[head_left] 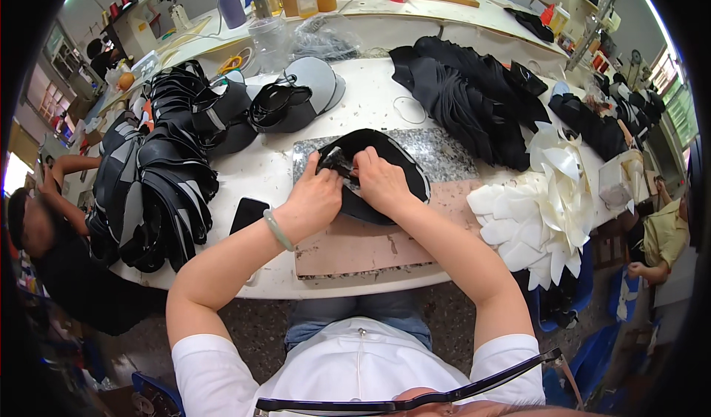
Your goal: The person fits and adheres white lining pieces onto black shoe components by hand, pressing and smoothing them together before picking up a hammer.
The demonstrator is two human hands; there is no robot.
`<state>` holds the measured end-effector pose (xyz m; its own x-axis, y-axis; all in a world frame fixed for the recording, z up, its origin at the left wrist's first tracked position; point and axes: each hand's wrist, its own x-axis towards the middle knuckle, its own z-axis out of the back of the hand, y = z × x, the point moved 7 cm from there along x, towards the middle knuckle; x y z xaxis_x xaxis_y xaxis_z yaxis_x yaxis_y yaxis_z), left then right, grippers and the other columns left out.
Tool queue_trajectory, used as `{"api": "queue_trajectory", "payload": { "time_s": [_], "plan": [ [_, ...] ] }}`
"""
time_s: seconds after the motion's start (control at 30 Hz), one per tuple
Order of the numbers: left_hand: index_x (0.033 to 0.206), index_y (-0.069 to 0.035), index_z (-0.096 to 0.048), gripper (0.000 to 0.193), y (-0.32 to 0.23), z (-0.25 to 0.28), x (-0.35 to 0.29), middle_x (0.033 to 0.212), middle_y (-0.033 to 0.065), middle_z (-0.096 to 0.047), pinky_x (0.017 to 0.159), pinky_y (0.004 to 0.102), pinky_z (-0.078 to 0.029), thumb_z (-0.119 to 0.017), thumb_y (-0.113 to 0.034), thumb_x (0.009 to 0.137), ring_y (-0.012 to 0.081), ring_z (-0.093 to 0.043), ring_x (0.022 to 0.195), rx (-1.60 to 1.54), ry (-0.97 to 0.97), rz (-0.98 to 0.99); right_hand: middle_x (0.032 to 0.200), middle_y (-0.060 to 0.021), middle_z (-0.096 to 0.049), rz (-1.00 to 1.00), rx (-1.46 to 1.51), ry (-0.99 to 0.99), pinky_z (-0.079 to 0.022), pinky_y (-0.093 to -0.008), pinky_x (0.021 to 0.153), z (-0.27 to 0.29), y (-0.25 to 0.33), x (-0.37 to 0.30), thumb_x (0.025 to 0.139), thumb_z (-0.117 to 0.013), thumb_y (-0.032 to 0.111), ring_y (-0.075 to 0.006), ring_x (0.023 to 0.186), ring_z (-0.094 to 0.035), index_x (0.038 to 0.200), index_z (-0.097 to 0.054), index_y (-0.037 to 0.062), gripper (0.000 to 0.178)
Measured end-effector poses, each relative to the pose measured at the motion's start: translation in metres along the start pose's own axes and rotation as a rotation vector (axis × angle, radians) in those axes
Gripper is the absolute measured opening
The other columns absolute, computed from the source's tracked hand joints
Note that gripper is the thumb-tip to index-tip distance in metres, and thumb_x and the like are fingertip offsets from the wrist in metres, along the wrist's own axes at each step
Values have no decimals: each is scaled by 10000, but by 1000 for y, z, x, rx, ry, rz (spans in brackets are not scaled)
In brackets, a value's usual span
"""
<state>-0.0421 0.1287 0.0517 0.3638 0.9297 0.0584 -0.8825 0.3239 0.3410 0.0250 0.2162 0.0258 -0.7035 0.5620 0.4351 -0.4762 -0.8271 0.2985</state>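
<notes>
A black shoe upper (374,213) with a pale strip along its right edge lies opened out on the work board in front of me. My left hand (315,197) pinches its inner edge on the left, where something dark and shiny shows between the hands. Close beside it, my right hand (379,182) has its fingers closed on the same inner part. Fingers cover much of the spot, so the exact grip is partly hidden.
Stacked black uppers (167,195) crowd the left, near grey-and-black pieces (315,84). A dark phone (249,213) lies left of the pinkish board (363,258) and speckled slab (444,150). Black pieces (466,95) and white leaf-shaped sheets (548,202) are piled at right. Other people sit nearby.
</notes>
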Motion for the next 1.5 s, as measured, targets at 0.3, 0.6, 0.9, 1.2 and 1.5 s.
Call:
{"api": "queue_trajectory", "payload": {
  "time_s": [0.3,0.6,0.9,1.2,1.5],
  "plan": [
    [1111,5,-613,349,-18,14,-63,1086,113,-620,1102,516,-231,-535,-115,793,233,-556,1089,27,-177,5,1198,-157,-563,410,485,95,-420,-396,977,39,51,-64,852,-617,199,-306,1149,-516,1113,-579,-19,342],
    [1129,-22,-609,368,5,19,-104,1149,103,-610,918,386,-396,-621,-101,769,227,-536,1140,-290,-162,197,1349,-237,-451,422,-44,414,-330,-408,1083,-13,91,-62,870,-565,437,-341,1264,-433,1326,-410,-74,701],
    [887,-60,-577,241,63,23,-107,610,58,-491,486,318,-426,-758,-63,728,244,-529,497,-235,-783,757,1410,-203,-394,436,322,250,-278,-444,1096,-10,112,-60,843,-593,454,-326,1355,-317,1328,-412,-54,725],
    [1040,12,-626,213,97,0,-111,873,115,-647,651,299,-500,-611,-61,840,195,-646,775,-687,-512,861,920,-86,-566,315,108,-37,-441,-371,790,-11,138,-15,767,-664,350,-246,934,-541,906,-642,27,352],
    [1341,-2,-434,507,26,8,-79,1207,55,-559,878,242,-436,-645,-96,890,98,-532,1031,-2190,-405,501,774,-97,-572,143,907,20,-444,-330,644,75,75,-15,736,-758,103,-232,737,-568,855,-633,-4,204]
  ]
}}
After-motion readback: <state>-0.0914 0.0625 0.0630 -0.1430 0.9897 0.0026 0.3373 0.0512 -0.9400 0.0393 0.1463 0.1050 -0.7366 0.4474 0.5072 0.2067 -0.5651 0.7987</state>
